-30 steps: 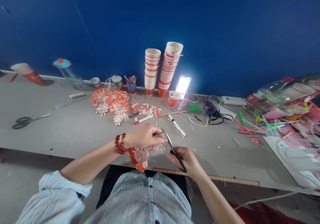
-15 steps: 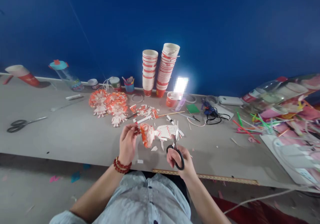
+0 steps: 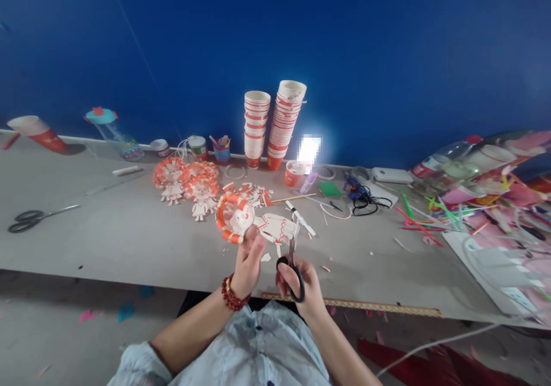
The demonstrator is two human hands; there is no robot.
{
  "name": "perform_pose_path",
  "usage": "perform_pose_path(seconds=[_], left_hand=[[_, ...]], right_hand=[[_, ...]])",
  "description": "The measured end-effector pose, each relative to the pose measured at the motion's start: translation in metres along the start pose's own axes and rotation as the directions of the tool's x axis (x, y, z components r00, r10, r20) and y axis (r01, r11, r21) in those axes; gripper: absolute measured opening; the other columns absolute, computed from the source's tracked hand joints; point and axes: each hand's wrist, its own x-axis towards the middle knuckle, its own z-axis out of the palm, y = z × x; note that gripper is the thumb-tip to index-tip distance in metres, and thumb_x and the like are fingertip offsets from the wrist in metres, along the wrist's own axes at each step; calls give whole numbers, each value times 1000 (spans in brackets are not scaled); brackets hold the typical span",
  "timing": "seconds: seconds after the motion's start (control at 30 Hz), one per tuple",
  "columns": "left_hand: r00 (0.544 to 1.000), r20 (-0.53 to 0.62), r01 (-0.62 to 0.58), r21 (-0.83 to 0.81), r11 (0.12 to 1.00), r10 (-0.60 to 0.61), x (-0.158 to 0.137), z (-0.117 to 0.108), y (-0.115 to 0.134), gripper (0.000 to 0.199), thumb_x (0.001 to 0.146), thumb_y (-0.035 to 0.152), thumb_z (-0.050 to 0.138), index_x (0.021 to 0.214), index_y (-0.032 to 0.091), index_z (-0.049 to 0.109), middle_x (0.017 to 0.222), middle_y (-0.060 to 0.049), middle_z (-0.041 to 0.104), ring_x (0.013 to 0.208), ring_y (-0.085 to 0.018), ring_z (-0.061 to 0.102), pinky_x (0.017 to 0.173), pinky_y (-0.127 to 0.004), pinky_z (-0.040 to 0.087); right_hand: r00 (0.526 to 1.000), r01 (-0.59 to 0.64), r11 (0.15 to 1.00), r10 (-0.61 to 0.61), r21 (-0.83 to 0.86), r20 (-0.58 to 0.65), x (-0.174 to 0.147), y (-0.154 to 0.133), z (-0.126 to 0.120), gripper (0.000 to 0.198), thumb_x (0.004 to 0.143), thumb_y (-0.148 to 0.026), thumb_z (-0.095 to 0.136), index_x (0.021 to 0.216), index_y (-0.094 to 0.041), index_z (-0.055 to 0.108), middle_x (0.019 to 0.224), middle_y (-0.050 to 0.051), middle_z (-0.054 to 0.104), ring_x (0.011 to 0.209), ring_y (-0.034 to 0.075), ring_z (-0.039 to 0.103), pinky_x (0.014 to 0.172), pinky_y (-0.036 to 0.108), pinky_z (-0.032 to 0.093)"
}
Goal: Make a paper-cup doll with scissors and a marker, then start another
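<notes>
My left hand (image 3: pixel 249 265) grips a paper doll (image 3: pixel 270 225) near its head. The doll is a white cut-out with an orange curled-paper rim around its face and red zigzag lines on its dress. It lies sideways, feet pointing right. My right hand (image 3: pixel 301 285) has its fingers in the black handles of a pair of scissors (image 3: pixel 291 260). The scissor blades point up at the doll's foot end; whether they touch the paper I cannot tell. Several finished-looking paper dolls (image 3: pixel 200 194) of the same kind lie together at the left, beside a heap of paper scraps (image 3: pixel 256 195).
Two stacks of paper cups (image 3: pixel 255 128) stand by the blue wall next to a bright lamp (image 3: pixel 309 152). A second pair of scissors (image 3: pixel 38 218) lies at far left. A white marker (image 3: pixel 301 218) rests behind the doll. Bottles, straws and a pink pile (image 3: pixel 486 225) crowd the right side.
My left hand has moved right and under the doll's head, and the doll's curled rim now faces up more. The right hand with the scissors has shifted slightly left and down.
</notes>
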Motion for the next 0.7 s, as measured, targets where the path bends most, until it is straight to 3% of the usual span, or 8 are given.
perform_pose_path(seconds=[0.1,0.23,0.43,0.7], left_hand=[[999,28,43,-84,996,-41,4,13,9,21,78,40,71,88,22,67,86,-4,70,81,-20,66,78,-32,53],[997,-79,10,-25,1000,-12,4,20,17,19,77,34,74,78,19,62,73,0,67,64,-14,63,64,-25,51],[993,-55,-90,202,975,103,4,18,29,18,79,33,72,82,16,66,73,-2,69,69,-15,65,67,-25,52],[996,-27,-76,223,972,84,1,16,33,16,83,33,68,79,17,66,70,-2,69,66,-14,64,66,-25,53]], right_hand=[[1000,12,1000,-12,-15,11,0,-2,2,50,82,-57,62,54,-17,52,42,-1,50,36,8,40,40,22,28],[999,-11,1000,10,2,49,0,-6,6,50,78,-62,63,57,-18,51,43,-1,50,37,9,41,41,22,31],[997,-41,999,41,-16,58,1,-14,7,48,75,-64,65,65,-18,54,49,0,55,44,11,46,45,22,36],[999,-43,995,45,-94,19,3,-18,7,43,76,-57,67,67,-17,55,52,0,57,48,12,47,50,22,38]])
